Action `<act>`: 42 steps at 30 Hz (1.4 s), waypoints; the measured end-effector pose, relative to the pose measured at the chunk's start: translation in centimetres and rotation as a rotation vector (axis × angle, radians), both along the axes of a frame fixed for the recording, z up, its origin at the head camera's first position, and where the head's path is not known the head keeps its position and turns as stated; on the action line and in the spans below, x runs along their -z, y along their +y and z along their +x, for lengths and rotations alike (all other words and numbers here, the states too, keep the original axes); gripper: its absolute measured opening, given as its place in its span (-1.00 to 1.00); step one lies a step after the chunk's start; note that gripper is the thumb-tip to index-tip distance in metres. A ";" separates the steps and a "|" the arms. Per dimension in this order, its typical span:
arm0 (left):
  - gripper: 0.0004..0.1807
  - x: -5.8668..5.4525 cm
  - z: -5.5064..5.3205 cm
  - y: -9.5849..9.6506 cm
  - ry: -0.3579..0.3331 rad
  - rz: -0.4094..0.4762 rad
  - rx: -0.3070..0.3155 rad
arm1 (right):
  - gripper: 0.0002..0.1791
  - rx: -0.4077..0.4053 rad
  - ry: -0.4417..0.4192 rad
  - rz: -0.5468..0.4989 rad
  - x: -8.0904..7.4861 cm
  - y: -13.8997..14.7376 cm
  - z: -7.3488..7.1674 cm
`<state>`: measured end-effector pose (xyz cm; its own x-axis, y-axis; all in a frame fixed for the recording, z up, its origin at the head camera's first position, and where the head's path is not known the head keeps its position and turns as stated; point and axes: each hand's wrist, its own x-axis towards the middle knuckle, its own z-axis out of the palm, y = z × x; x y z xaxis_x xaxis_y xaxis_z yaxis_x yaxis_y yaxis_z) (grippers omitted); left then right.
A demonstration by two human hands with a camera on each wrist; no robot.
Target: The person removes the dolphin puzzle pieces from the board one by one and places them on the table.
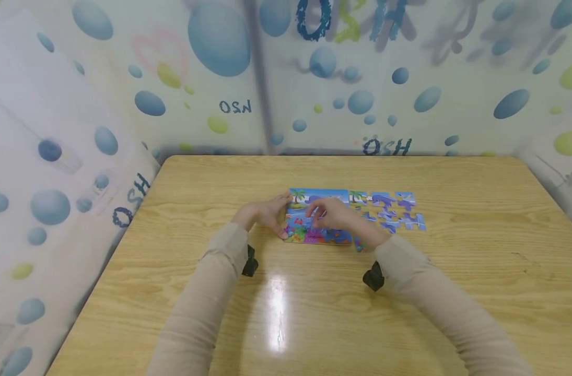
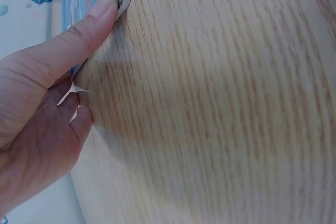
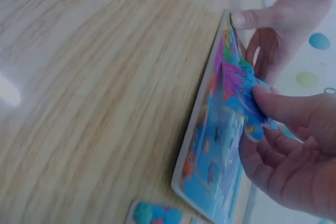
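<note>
A flat picture puzzle board (image 1: 297, 215) with a bright sea scene lies on the table. At its left edge, my left hand (image 1: 269, 213) holds it, fingers by the upper left corner and thumb on the lower left corner. The left wrist view shows that thumb (image 2: 102, 11) lying over the board's corner. My right hand (image 1: 336, 214) is over the middle of the board. Between its thumb and fingers it pinches a blue and purple puzzle piece (image 3: 249, 100), tilted up from the board in the right wrist view.
Several loose puzzle pieces (image 1: 382, 200) lie right of the board, some joined or overlapping. Another piece (image 3: 152, 214) is close by the board's near right corner, partly behind my right forearm in the head view. The wooden table (image 1: 196, 188) backs onto a patterned curtain (image 1: 286, 104).
</note>
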<state>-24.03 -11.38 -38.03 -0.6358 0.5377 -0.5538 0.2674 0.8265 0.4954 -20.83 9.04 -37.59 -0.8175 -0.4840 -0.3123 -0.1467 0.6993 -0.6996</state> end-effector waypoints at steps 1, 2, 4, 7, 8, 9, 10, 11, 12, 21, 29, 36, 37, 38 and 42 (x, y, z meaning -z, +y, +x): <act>0.19 0.0 0.0 0.0 0.000 0.000 -0.003 | -0.75 0.013 -0.014 -0.013 -0.1 0.2 0.0; 0.19 0.0 0.0 0.0 -0.002 0.001 -0.006 | -0.75 0.025 -0.018 -0.017 -0.1 0.5 0.0; 0.19 0.0 0.1 0.0 -0.008 0.003 -0.013 | -0.73 0.040 -0.024 -0.019 -0.3 1.0 0.0; 0.20 0.0 0.1 0.0 -0.007 0.005 -0.013 | -0.70 0.045 -0.012 -0.013 -0.4 1.9 0.0; 0.19 0.0 0.1 0.0 -0.006 0.007 -0.013 | -0.69 0.049 -0.013 -0.009 -0.4 2.2 0.0; 0.20 0.1 0.1 0.0 -0.006 0.008 -0.013 | -0.68 0.052 -0.019 -0.011 -0.4 2.5 0.0; 0.20 0.1 0.1 0.0 -0.004 0.009 -0.012 | -0.68 0.055 -0.022 -0.007 -0.4 2.8 0.0; 0.20 0.1 0.1 0.0 -0.004 0.012 -0.012 | -0.67 0.056 -0.025 -0.005 -0.4 3.0 0.0; 0.20 0.1 0.1 0.0 -0.005 0.014 -0.014 | -0.67 0.061 -0.029 0.000 -0.4 3.3 0.0; 0.20 0.0 0.2 0.0 -0.005 0.020 -0.021 | -0.66 0.036 -0.032 0.069 -0.9 4.9 0.1; 0.19 0.1 0.1 0.0 -0.017 0.030 -0.028 | -0.73 0.036 -0.060 0.034 -1.1 6.8 0.2; 0.18 0.1 0.2 0.0 0.006 0.023 0.004 | -0.76 0.006 -0.092 -0.011 -1.2 9.9 0.7; 0.18 0.1 0.2 0.0 0.008 0.023 0.006 | -0.76 0.013 -0.103 -0.012 -1.2 10.4 0.8; 0.18 0.1 0.2 0.0 0.009 0.019 0.007 | -0.76 0.015 -0.111 -0.012 -1.2 10.9 0.9; 0.19 -0.1 0.3 0.0 0.007 0.012 -0.002 | -0.74 0.037 -0.142 0.001 -1.1 12.7 1.2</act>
